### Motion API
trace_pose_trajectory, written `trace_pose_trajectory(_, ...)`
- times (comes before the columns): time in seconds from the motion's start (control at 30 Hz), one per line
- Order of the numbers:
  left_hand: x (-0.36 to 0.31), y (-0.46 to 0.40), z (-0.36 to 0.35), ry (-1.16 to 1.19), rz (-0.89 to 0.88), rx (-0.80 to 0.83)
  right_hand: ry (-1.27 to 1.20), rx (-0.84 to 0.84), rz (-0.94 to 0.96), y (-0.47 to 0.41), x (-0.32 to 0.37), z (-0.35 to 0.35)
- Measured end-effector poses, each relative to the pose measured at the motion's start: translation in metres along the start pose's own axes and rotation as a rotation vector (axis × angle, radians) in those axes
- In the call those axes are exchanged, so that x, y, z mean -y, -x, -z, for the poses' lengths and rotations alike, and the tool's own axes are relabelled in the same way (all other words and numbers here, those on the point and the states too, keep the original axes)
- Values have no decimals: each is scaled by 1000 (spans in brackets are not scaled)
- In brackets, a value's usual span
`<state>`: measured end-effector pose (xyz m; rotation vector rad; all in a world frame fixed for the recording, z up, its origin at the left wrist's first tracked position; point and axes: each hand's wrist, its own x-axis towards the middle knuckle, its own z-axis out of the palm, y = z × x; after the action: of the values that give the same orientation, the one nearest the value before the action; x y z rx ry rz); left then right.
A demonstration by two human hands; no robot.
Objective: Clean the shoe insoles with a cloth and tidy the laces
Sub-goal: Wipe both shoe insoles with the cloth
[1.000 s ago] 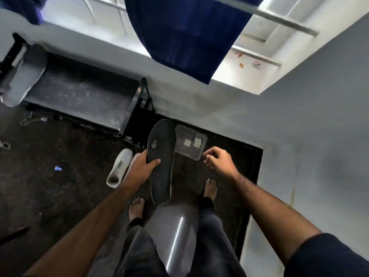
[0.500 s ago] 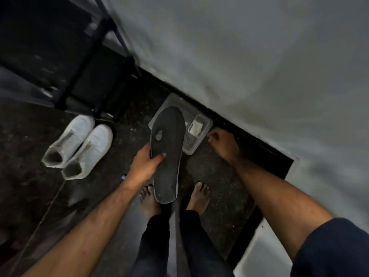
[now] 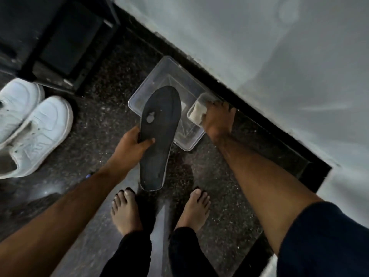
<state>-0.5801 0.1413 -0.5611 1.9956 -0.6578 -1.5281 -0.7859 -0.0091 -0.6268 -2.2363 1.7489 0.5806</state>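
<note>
My left hand [image 3: 133, 143] grips a dark insole [image 3: 159, 134] by its left edge and holds it upright-lengthwise above the floor, its toe end over a clear plastic box [image 3: 157, 76]. The insole has a pale worn patch near its middle. My right hand [image 3: 216, 118] reaches down to the right rim of the box, fingers closed on a small clear container [image 3: 196, 112] with a whitish cloth or block inside. A pair of white sneakers [image 3: 36, 124] stands on the floor at the left, openings towards me.
A dark metal rack [image 3: 65, 43] stands at the upper left, next to the sneakers. A grey wall [image 3: 279, 56] with a black skirting runs diagonally on the right. My bare feet [image 3: 127, 212] stand on the speckled dark floor just below the insole.
The view has tilted further down and closer to the floor. My right hand went from hanging open in the air down to the box and closed on the small container. My left hand kept the insole.
</note>
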Motion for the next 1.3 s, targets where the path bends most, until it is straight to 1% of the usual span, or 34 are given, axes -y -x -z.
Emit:
trace_pose_trajectory(0.23,12,-1,-2,-39,-6,22,55,-4,-44,-15,5,-19)
trace_pose_trajectory(0.37,14,0,-4,-55,-1,6,10,-40,-53,-16,5,-19)
trace_pose_trajectory(0.47,5,15,-3,-19,5,3,-134,-66,-60,0,-2,-4)
trace_pose_trajectory(0.53,-13,37,0,-20,-8,0,-351,-60,-82,21,-9,19)
trace_pose_trajectory(0.6,-38,67,6,3,-7,5,-626,7,-108,47,-14,53)
trace_pose_trajectory(0.67,-70,104,16,23,4,15,-836,63,-75,79,-17,99)
trace_pose_trajectory(0.77,-125,166,44,14,-15,5,-1053,119,-72,137,-17,187)
trace_pose_trajectory(0.83,-163,212,69,-8,-26,-8,-1171,188,-76,181,-11,248)
trace_pose_trajectory(0.93,-220,280,108,-18,-42,-54,-1259,243,9,240,3,337)
trace_pose_trajectory(1.07,-283,370,173,-18,-117,-128,-1324,250,123,313,41,446)
trace_pose_trajectory(1.17,-306,418,230,8,-136,-173,-1377,240,149,356,85,507)
trace_pose_trajectory(1.3,-309,465,313,86,-190,-212,-1358,254,223,401,166,568)
